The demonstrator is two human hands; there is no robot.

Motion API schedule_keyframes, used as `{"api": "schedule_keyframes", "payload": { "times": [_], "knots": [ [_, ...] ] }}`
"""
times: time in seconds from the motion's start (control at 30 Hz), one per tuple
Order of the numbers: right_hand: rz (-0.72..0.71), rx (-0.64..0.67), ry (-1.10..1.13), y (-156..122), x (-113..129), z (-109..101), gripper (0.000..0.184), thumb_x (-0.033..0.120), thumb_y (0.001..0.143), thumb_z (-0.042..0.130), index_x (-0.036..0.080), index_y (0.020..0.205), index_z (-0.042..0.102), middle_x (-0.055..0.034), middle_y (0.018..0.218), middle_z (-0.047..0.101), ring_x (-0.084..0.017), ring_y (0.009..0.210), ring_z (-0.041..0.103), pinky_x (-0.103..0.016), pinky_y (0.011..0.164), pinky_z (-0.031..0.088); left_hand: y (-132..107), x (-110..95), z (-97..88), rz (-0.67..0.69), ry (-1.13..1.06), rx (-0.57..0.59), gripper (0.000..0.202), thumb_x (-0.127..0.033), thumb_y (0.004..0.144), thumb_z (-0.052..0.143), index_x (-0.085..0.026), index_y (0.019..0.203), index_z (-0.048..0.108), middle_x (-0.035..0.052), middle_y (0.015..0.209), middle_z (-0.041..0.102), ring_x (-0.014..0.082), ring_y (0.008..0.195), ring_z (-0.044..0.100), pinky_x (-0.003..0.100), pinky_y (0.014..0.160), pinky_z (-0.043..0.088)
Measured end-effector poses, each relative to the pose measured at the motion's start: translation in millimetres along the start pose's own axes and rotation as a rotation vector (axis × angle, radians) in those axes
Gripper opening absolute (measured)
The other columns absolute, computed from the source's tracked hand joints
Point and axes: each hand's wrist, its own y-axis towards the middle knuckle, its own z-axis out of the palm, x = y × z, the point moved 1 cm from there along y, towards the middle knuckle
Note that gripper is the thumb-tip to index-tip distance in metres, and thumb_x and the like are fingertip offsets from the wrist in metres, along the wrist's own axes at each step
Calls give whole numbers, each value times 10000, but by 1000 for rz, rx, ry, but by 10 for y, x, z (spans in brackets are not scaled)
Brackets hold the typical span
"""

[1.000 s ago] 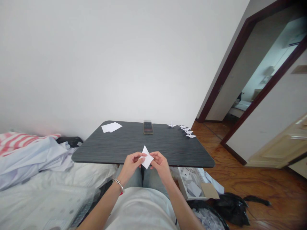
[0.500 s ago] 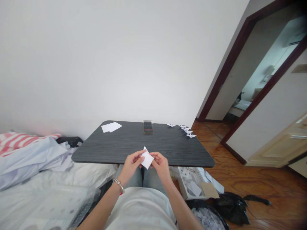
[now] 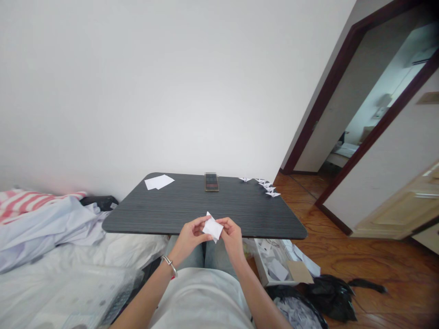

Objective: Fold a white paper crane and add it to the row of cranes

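Note:
A small piece of folded white paper (image 3: 213,229) is held between both hands, just over the front edge of the dark table (image 3: 154,210). My left hand (image 3: 192,234) pinches its left side, thumb below and fingers behind. On the right side, my right hand (image 3: 231,232) grips a corner between thumb and fingers. A narrow white point sticks up at the top of the paper and another shows at the bottom. Finer folds are too small to make out.
White paper sheets (image 3: 159,182) lie at the table's back left. A phone (image 3: 211,182) rests at the back middle. Several folded paper cranes (image 3: 269,188) stand at the back right. On the floor are a box (image 3: 274,267) and black bags (image 3: 331,294). Bedding (image 3: 68,224) is at the left.
The folded paper has turned slightly between my hands, and a point now shows at its bottom. My left thumb has shifted from its face to its lower edge.

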Motion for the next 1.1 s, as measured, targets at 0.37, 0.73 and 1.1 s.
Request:
{"api": "schedule_keyframes", "payload": {
  "times": [0.37, 0.73, 1.1],
  "knots": [
    [-22, -51, -93, -19, 35, -6, 51, 148, 641, 602, 161, 690, 599, 3, 605, 627, -134, 543, 558, -229, 515, 418, -23, -26, 19, 7, 24, 26, 523, -246, 580, 716, -115, 1062, 559, 67, 821, 631, 152, 726, 567, 280, 711, 433],
    [-54, -48, -95, 0, -54, -25, 75, 133, 671, 572, 156, 740, 591, -6, 642, 625, -138, 572, 564, -230, 533, 425, -35, -5, 48, 28, 136, 69, 484, -152, 683, 555, -117, 1158, 469, 88, 924, 578, 131, 706, 515, 198, 536, 411],
    [-54, -64, -139, -34, -16, 28, 89, 168, 678, 580, 153, 765, 595, -23, 689, 634, -144, 602, 578, -230, 541, 440, -43, 25, 97, 143, 377, -118, 359, -143, 717, 472, -151, 1066, 557, 56, 856, 632, 125, 624, 530, 200, 524, 393]
  ]
}}
